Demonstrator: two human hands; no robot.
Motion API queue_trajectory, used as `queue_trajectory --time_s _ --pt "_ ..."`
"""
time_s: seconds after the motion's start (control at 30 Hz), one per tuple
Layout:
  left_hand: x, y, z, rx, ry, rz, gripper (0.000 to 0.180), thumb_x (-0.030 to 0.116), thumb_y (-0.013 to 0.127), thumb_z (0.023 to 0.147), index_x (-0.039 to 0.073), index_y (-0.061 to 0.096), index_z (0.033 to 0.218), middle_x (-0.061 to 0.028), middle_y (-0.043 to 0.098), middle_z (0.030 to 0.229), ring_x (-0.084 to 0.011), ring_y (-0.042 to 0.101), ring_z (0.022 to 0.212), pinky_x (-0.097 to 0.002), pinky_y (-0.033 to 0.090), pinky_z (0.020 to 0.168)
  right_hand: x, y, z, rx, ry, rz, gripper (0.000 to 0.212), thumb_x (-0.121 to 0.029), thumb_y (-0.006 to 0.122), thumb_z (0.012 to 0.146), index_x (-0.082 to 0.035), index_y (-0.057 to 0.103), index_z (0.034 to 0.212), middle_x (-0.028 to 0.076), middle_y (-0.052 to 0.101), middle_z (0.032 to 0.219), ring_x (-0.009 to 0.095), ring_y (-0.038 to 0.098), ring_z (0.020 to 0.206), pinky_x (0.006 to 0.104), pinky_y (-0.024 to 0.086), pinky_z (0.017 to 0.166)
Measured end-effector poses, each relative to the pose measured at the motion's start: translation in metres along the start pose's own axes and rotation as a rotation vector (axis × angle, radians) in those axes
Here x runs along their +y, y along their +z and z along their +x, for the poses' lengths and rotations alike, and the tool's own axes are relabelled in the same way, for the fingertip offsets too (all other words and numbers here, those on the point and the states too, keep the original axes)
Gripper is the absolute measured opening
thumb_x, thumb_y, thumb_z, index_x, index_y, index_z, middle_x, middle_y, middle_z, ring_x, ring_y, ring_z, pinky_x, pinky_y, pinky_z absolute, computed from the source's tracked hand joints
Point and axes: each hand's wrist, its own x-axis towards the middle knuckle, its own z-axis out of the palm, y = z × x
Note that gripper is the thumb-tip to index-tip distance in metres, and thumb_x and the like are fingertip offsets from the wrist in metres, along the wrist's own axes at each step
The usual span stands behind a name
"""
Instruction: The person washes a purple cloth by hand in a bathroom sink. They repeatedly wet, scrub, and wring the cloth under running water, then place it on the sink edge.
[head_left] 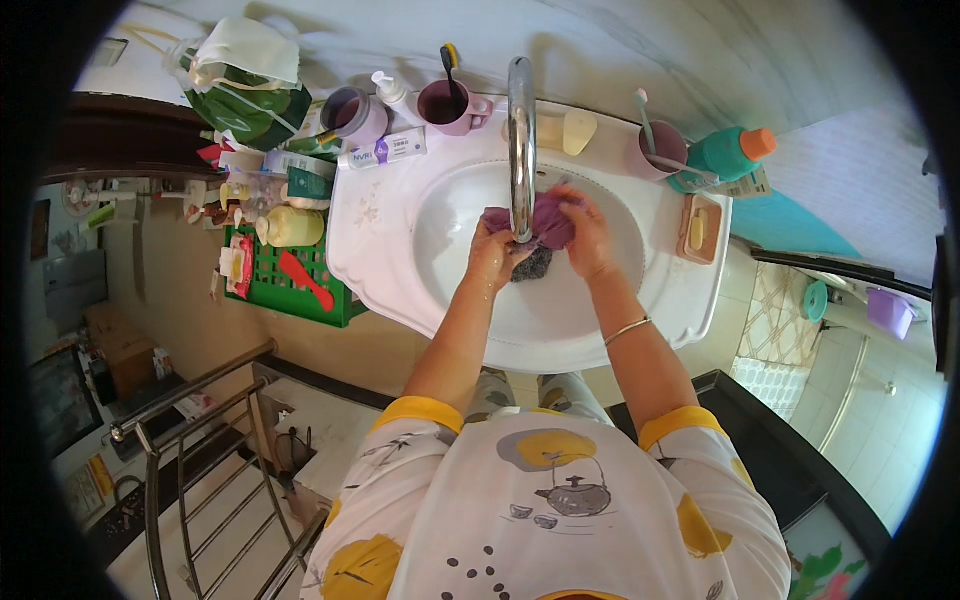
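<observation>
Both hands are over a white oval washbasin, under the chrome tap. Between them is a wet-looking purple cloth. My left hand closes on the cloth's left end beside the spout tip, with wet skin at the wrist. The fingers of my right hand are curled round its right end. Directly below the cloth hangs or lies a dark grey speckled piece; I cannot tell whether it belongs to the cloth. The spout hides part of the cloth.
Along the back stand a pink mug with a toothbrush, a pump bottle, a toothpaste tube and a teal bottle. A soap dish is at the right rim. Left of the basin is a green crate with bottles.
</observation>
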Motion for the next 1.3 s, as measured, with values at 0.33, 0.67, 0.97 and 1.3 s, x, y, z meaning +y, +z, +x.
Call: queue_trajectory --time_s 0.33,0.67,0.97,1.3 --pt "-0.048 0.001 0.016 0.119 -0.042 -0.102 0.022 0.031 0.047 0.092 0.010 0.054 0.089 -0.0020 0.056 0.081 -0.0140 0.054 0.069 -0.0298 0.046 0.054 0.042 0.020 0.000 0.072 -0.400 -1.275 0.026 -0.020 0.062 0.079 -0.003 0.054 0.061 0.015 0.055 0.063 0.034 0.056 0.061 0.0419 0.044 0.054" --pt "-0.066 -0.044 0.037 -0.242 0.061 -0.349 0.030 0.040 0.041 0.092 0.014 0.054 0.086 -0.0020 0.057 0.074 -0.0147 0.055 0.068 -0.0303 0.045 0.054 0.046 0.033 -0.024 0.055 -0.541 -1.415 0.021 -0.021 0.062 0.076 -0.005 0.059 0.063 0.019 0.058 0.065 0.035 0.058 0.059 0.0412 0.045 0.053" --pt "-0.002 -0.009 0.011 -0.363 -0.108 -0.527 0.026 0.027 0.040 0.091 0.006 0.055 0.088 -0.0106 0.060 0.089 -0.0262 0.058 0.089 -0.0406 0.047 0.081 0.068 -0.083 0.024 0.020 0.051 -0.398 0.026 -0.020 0.062 0.081 -0.002 0.061 0.100 0.009 0.064 0.086 0.021 0.060 0.076 0.0297 0.047 0.070" --pt "-0.030 -0.040 0.032 0.020 -0.018 -0.121 0.018 0.012 0.042 0.092 0.006 0.048 0.108 -0.0098 0.060 0.091 -0.0224 0.060 0.082 -0.0358 0.052 0.071 0.049 -0.009 -0.026 -0.002 -0.107 -0.168 0.015 -0.017 0.060 0.083 -0.007 0.062 0.093 0.002 0.062 0.081 0.016 0.057 0.071 0.0306 0.048 0.063"
